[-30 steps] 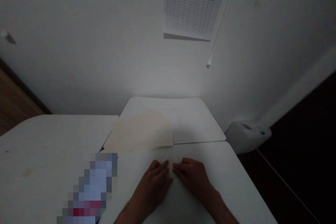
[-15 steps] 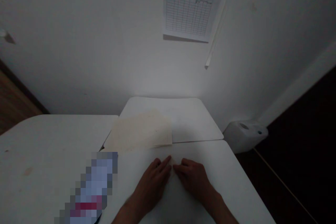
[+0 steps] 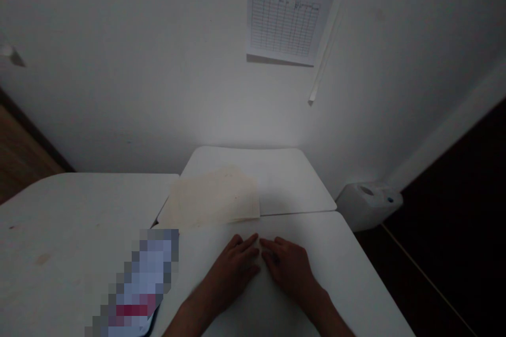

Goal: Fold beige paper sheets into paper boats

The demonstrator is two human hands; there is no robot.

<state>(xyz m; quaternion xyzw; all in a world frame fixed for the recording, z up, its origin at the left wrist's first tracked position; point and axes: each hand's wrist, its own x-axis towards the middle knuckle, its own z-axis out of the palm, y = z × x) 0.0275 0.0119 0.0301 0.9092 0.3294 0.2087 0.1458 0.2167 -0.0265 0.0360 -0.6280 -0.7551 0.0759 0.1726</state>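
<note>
Both of my hands lie flat on the near white table [image 3: 348,274], fingertips almost meeting. My left hand [image 3: 233,268] has its fingers stretched forward and pressed down on a pale sheet that is hard to tell from the tabletop. My right hand [image 3: 288,266] rests beside it, fingers also flat. A stack of cream paper sheets [image 3: 215,200] lies just beyond my fingers, across the joint with the farther table.
A second white table [image 3: 288,179] stands against the wall, a third [image 3: 71,221] at the left. A blurred-out patch [image 3: 138,284] covers something at the lower left. A printed grid sheet [image 3: 286,21] hangs on the wall. A white container [image 3: 369,202] sits on the dark floor.
My hands stayed flat in the same spot; the fingertips crept slightly forward and closer together. The view shifted a little.
</note>
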